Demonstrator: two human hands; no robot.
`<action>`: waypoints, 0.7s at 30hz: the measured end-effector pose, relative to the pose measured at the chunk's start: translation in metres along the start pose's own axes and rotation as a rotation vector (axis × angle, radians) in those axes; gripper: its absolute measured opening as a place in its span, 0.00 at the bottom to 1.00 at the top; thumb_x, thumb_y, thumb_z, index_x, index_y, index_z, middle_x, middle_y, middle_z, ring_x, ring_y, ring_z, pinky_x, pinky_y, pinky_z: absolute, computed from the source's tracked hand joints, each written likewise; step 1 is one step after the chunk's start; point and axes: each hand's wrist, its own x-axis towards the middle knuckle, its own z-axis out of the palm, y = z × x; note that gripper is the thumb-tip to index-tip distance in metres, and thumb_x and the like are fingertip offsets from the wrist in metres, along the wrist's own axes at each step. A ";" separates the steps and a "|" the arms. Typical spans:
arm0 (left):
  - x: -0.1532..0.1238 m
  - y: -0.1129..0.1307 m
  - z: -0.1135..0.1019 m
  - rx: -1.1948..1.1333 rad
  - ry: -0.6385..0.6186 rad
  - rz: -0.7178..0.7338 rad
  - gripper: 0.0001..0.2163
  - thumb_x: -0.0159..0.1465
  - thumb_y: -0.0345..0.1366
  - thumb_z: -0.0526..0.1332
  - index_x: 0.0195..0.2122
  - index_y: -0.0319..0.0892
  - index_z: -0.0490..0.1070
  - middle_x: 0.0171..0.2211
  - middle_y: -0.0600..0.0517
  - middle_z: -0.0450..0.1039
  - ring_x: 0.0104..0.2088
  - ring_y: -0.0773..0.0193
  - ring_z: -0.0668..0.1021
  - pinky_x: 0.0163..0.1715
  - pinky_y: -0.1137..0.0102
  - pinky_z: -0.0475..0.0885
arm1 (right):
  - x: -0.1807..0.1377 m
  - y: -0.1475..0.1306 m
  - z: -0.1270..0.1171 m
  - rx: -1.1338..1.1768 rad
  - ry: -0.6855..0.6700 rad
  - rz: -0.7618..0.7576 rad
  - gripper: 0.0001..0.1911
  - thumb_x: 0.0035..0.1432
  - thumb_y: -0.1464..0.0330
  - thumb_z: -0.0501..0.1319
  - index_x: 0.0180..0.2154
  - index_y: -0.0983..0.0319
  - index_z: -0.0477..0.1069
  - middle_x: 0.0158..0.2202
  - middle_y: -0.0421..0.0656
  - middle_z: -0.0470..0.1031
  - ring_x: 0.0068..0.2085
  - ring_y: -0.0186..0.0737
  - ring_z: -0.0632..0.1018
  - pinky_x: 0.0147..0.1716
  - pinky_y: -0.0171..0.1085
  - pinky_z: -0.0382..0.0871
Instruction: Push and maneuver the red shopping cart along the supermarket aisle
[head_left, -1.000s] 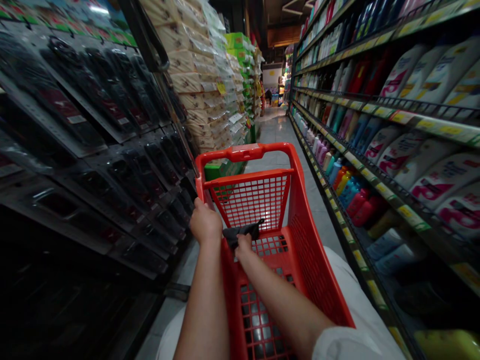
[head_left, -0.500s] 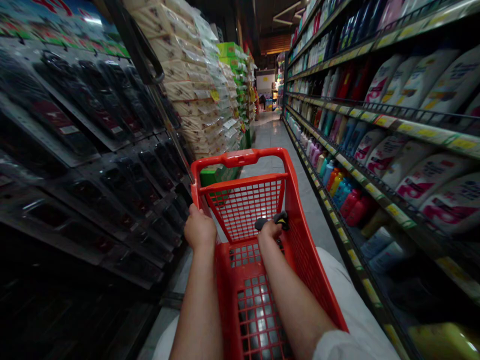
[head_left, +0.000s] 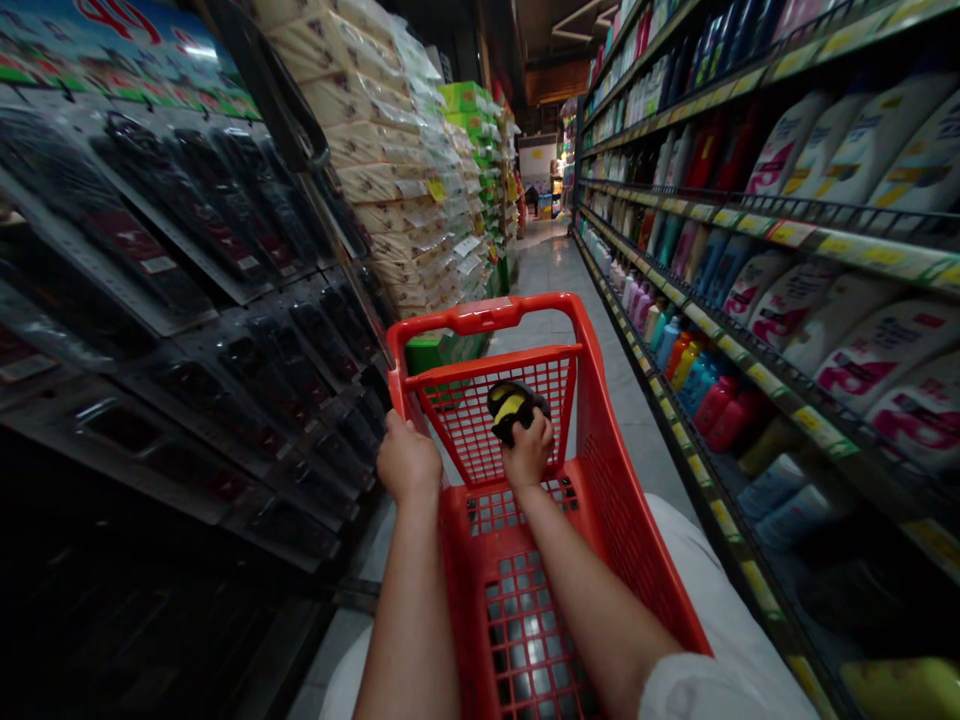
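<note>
A red plastic shopping basket (head_left: 592, 400) with grid sides stands in front of me, its handle bar at the far end. My left hand (head_left: 409, 458) is closed around the basket's left rim. Inside the basket, near the far grid panel, my right hand (head_left: 529, 450) holds up a black-and-yellow object (head_left: 511, 408) with a rounded, looped outline. Its exact kind is unclear, and the fingers cover its lower right part. The basket's grid floor (head_left: 525, 610) shows below my forearms.
Shelves of shampoo bottles (head_left: 877, 350) line the right side. Packaged goods (head_left: 97, 230) hang on a rack at the left, beside a metal rod with a black handle (head_left: 296, 130). Stacked packs (head_left: 375, 160) stand farther on. A tiled aisle (head_left: 544, 265) runs ahead.
My right hand has moved from the basket's right side up and left, turning the black-and-yellow object so more yellow shows. My left hand stays on the rim. The view has shifted slightly.
</note>
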 end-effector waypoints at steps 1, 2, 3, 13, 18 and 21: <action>0.000 -0.001 0.000 -0.005 0.001 -0.001 0.18 0.68 0.33 0.47 0.57 0.39 0.65 0.41 0.38 0.79 0.40 0.48 0.81 0.33 0.64 0.69 | -0.003 0.006 0.001 -0.030 -0.020 -0.039 0.20 0.49 0.78 0.59 0.43 0.57 0.76 0.62 0.49 0.57 0.60 0.56 0.58 0.58 0.54 0.54; 0.000 -0.001 0.000 -0.009 0.000 0.000 0.18 0.68 0.33 0.47 0.57 0.39 0.65 0.40 0.38 0.79 0.40 0.48 0.81 0.33 0.64 0.69 | -0.004 0.011 0.001 -0.048 -0.031 -0.070 0.23 0.48 0.79 0.58 0.45 0.56 0.76 0.62 0.48 0.57 0.61 0.55 0.57 0.58 0.54 0.54; 0.001 -0.001 -0.001 -0.012 -0.001 0.000 0.18 0.68 0.33 0.47 0.57 0.39 0.65 0.40 0.38 0.79 0.40 0.48 0.81 0.33 0.64 0.69 | -0.003 0.015 0.001 -0.054 -0.032 -0.090 0.26 0.48 0.81 0.57 0.47 0.55 0.76 0.62 0.48 0.58 0.60 0.54 0.58 0.59 0.53 0.54; 0.001 0.000 -0.001 -0.016 -0.001 -0.003 0.18 0.68 0.33 0.47 0.56 0.39 0.66 0.42 0.36 0.79 0.42 0.45 0.81 0.35 0.63 0.69 | 0.001 -0.031 0.020 -0.035 -0.156 -0.364 0.32 0.55 0.79 0.55 0.57 0.47 0.69 0.61 0.46 0.57 0.59 0.51 0.57 0.57 0.49 0.60; 0.003 -0.003 -0.001 -0.030 0.014 -0.009 0.18 0.68 0.33 0.48 0.57 0.39 0.66 0.42 0.36 0.79 0.42 0.45 0.81 0.35 0.62 0.70 | -0.027 -0.003 0.030 -0.106 -0.368 -0.418 0.24 0.62 0.74 0.53 0.53 0.44 0.72 0.60 0.41 0.61 0.58 0.49 0.58 0.54 0.45 0.63; 0.003 -0.004 -0.001 -0.040 0.020 -0.006 0.18 0.68 0.33 0.48 0.57 0.40 0.66 0.41 0.37 0.79 0.42 0.47 0.81 0.36 0.63 0.70 | -0.038 0.009 0.027 -0.108 -0.473 -0.365 0.24 0.59 0.74 0.55 0.52 0.46 0.73 0.58 0.42 0.63 0.55 0.48 0.61 0.51 0.42 0.65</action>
